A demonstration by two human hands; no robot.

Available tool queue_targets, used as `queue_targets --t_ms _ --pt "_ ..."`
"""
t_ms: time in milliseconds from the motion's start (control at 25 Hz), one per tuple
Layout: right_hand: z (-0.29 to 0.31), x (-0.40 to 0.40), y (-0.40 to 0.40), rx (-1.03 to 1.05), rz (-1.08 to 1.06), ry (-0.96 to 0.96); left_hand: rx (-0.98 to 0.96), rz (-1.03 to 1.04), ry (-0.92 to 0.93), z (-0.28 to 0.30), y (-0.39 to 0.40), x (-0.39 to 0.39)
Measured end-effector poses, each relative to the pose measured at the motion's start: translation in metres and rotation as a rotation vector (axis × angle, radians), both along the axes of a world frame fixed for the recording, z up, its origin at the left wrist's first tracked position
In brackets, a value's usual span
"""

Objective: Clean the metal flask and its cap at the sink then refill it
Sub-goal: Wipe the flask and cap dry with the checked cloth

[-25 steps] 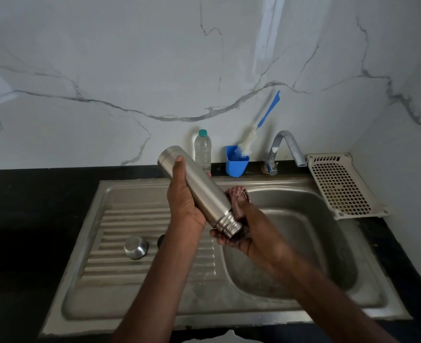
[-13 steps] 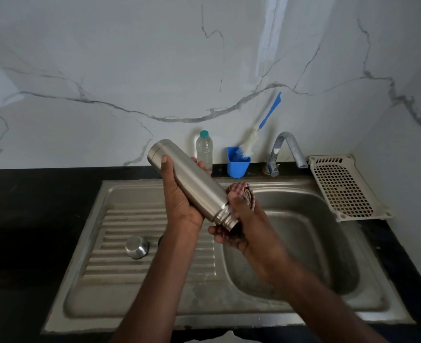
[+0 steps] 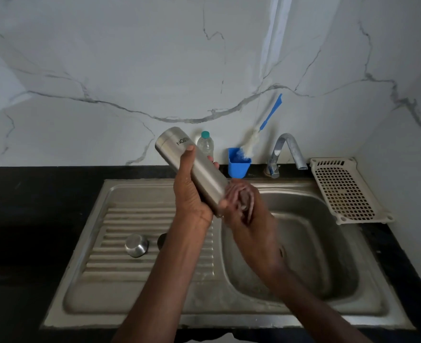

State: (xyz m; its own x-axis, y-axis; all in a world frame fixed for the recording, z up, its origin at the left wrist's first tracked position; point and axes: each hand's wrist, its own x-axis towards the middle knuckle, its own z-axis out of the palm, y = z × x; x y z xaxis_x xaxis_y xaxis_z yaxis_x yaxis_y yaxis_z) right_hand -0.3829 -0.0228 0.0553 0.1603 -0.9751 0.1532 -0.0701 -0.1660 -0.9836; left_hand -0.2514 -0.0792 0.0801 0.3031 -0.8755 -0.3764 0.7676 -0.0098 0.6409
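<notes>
Left hand (image 3: 192, 194) grips the flask (image 3: 194, 169) mid-body, tilted mouth-down over the sink (image 3: 303, 243). Right hand (image 3: 244, 211) curls around the mouth end, apparently holding a scrubber. Cap (image 3: 136, 245) on the drainboard. Advice: firm grip, work around the threads.

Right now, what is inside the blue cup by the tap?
A bottle brush stands in the blue cup, its blue handle leaning on the wall. The cup's bottom is hidden.
</notes>
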Motion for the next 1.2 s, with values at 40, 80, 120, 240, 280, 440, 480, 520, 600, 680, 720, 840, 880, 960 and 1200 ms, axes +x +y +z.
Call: queue_targets --t_ms 40,80,120,240,280,440,480,520,600,680,720,840,880,960,1200 --pt "0.005 0.000 -0.002 0.269 0.076 -0.235 -0.021 -0.010 -0.009 -0.004 0.000 0.000" --pt "0.009 -0.002 -0.007 0.449 0.106 -0.347 -0.040 -0.032 -0.003 -0.008 0.000 0.002" --pt "0.011 -0.003 -0.012 0.519 0.110 -0.369 -0.060 -0.069 0.005 -0.012 0.001 0.006" --pt "0.002 -0.010 -0.017 0.118 -0.073 -0.103 -0.088 -0.222 0.042 -0.020 0.002 0.022" --pt "-0.003 -0.013 -0.015 -0.109 -0.125 0.131 -0.076 -0.222 0.043 -0.019 0.004 0.023" --pt "-0.025 -0.009 -0.003 -0.467 -0.115 0.602 -0.009 -0.107 -0.022 -0.003 0.003 0.004" --pt "-0.022 -0.005 0.000 -0.364 -0.130 0.501 0.000 -0.079 -0.030 -0.003 0.003 0.000" --pt "-0.015 -0.002 0.000 -0.167 -0.111 0.272 -0.013 -0.064 -0.016 -0.005 0.003 -0.001" --pt "-0.005 -0.003 -0.004 0.275 0.065 -0.241 -0.082 -0.081 0.034 -0.013 0.005 0.005" --pt "-0.006 -0.006 -0.008 0.409 0.106 -0.363 -0.116 -0.137 0.013 -0.020 0.006 0.016" --pt "-0.010 -0.007 -0.007 0.351 0.075 -0.324 -0.115 -0.166 -0.007 -0.022 0.007 0.019" --pt "-0.024 -0.013 -0.006 -0.094 -0.039 0.192 -0.090 -0.187 -0.081 -0.017 0.009 0.017" --pt "-0.028 -0.013 -0.006 -0.293 -0.063 0.437 -0.073 -0.168 -0.110 -0.015 0.008 0.013" --pt "-0.030 -0.011 -0.005 -0.450 -0.083 0.573 -0.057 -0.150 -0.159 -0.012 0.004 0.007" --pt "0.001 -0.001 0.011 0.595 0.240 -0.389 -0.045 -0.255 -0.122 -0.009 0.006 0.022"
